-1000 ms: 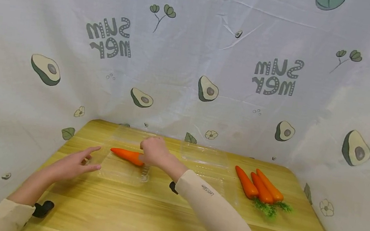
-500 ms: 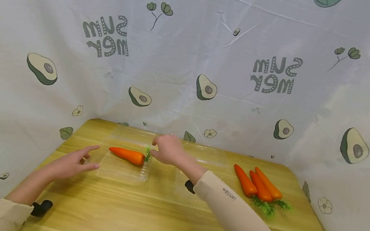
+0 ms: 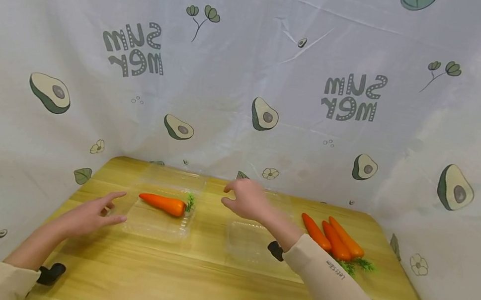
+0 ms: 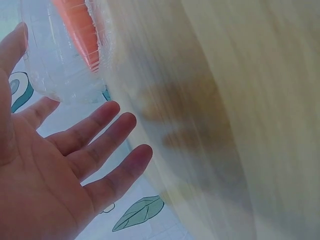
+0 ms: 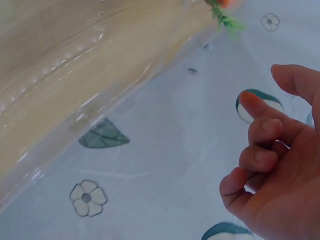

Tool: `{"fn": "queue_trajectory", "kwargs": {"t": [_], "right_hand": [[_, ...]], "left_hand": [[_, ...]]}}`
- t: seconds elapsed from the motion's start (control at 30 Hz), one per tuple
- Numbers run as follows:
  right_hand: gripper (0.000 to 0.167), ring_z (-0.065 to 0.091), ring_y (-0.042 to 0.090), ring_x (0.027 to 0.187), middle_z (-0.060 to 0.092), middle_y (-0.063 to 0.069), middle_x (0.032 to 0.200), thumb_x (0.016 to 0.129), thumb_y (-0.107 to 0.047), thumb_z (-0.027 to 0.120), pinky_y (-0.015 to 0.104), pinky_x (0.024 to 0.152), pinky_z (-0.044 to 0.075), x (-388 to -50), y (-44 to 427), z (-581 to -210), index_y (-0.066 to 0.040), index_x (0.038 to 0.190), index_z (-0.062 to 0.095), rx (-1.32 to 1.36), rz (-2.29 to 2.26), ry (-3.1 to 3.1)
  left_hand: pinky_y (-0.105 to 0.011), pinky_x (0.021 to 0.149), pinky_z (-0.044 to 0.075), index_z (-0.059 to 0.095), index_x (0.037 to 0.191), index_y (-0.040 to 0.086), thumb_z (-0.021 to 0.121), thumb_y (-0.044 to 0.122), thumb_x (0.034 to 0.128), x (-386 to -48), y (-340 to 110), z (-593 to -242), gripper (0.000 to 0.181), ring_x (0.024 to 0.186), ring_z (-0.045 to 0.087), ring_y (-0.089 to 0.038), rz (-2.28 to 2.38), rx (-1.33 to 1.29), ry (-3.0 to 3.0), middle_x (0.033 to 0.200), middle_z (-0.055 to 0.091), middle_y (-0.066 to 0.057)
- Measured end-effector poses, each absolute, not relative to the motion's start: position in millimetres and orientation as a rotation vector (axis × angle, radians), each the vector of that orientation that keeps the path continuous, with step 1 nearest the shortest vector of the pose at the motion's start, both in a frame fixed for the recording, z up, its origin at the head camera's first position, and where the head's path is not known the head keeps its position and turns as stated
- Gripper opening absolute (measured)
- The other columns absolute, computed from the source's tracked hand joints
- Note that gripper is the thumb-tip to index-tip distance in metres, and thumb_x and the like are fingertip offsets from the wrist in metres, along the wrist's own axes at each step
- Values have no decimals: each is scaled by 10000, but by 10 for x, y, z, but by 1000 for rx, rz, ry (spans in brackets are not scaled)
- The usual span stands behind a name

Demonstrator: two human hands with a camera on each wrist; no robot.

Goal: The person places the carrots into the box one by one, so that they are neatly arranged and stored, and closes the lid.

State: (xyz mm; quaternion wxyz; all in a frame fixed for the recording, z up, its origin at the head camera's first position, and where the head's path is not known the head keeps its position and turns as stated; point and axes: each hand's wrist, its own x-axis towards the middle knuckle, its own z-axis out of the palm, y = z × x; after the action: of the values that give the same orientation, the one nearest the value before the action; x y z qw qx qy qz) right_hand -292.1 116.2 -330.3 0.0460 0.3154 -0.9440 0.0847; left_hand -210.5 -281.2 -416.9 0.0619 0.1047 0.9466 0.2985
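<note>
A single orange carrot (image 3: 163, 204) with a green leafy top lies in the left clear plastic container (image 3: 154, 232), whose lid is folded back. My left hand (image 3: 90, 214) hovers at that container's left side, fingers spread and holding nothing; whether a fingertip touches the wall I cannot tell. In the left wrist view the palm (image 4: 50, 170) faces the camera, with the container beyond it. Above the right clear container (image 3: 247, 243) my right hand (image 3: 247, 200) is raised, its fingers loosely bent and nothing between them, as the right wrist view shows of the hand (image 5: 285, 155) too.
Three more carrots (image 3: 337, 242) with green tops lie together on the right of the wooden table (image 3: 188, 283), partly behind the right forearm. A white printed cloth (image 3: 222, 77) hangs behind and at both sides. Black wrist cameras (image 3: 51, 273) sit on the wrists.
My right hand has let go of the carrot in the left container and moved right, over the other container. The carrot's leafy top now shows. My left hand has stayed almost still.
</note>
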Motion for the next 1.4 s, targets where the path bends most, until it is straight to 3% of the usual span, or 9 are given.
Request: {"fn": "queue_trajectory", "kwargs": {"t": [0.27,0.37,0.47,0.97,1.23,1.37,1.4], "right_hand": [[298,518,145,731,686,2,946,958,-280,657,322,665,441,-2847,1575,-3257,-96,1179,738,818,392,-2983],[296,389,133,610,522,-31,708,961,-269,640,294,581,332,-2830,1727,-3248,-95,1182,734,773,457,-3011],[295,274,130,533,339,-35,591,960,-244,632,291,540,255,-2814,1873,-3268,-72,1175,736,754,514,-3016],[297,351,160,601,377,-2,664,966,-242,653,319,589,297,-2710,2423,-3346,-43,1178,717,557,668,-2998],[344,248,136,567,294,-29,630,987,-283,642,304,563,254,-2652,2637,-3399,-24,1206,699,529,695,-3002],[355,314,148,609,358,-6,663,985,-270,647,323,598,300,-2624,2767,-3462,-7,1220,689,519,721,-2999],[352,376,155,640,441,11,698,987,-265,646,331,619,343,-2620,2799,-3476,-12,1227,688,508,721,-2996]], "left_hand": [[-585,877,502,254,1580,56,605,486,985,-2097,-2824,-4176,814,1148,592,-456,917,323,2847,1310,541,-321],[-577,877,504,262,1579,64,605,488,984,-2101,-2822,-4180,807,1140,598,-443,922,320,2852,1305,546,-316],[-575,879,504,258,1581,66,607,487,984,-2107,-2823,-4196,810,1144,599,-436,920,319,2848,1311,549,-311],[-566,869,508,281,1573,71,623,491,973,-2147,-2858,-4192,808,1138,604,-416,926,331,2868,1307,568,-291],[-577,896,501,274,1577,81,624,498,970,-2156,-2880,-4177,816,1156,600,-416,919,327,2857,1313,571,-290],[-565,882,509,271,1576,78,628,498,967,-2141,-2873,-4163,821,1141,608,-408,912,329,2848,1304,575,-285],[-563,880,510,273,1574,76,629,496,967,-2144,-2870,-4159,820,1141,609,-408,913,332,2851,1301,577,-284]]}}
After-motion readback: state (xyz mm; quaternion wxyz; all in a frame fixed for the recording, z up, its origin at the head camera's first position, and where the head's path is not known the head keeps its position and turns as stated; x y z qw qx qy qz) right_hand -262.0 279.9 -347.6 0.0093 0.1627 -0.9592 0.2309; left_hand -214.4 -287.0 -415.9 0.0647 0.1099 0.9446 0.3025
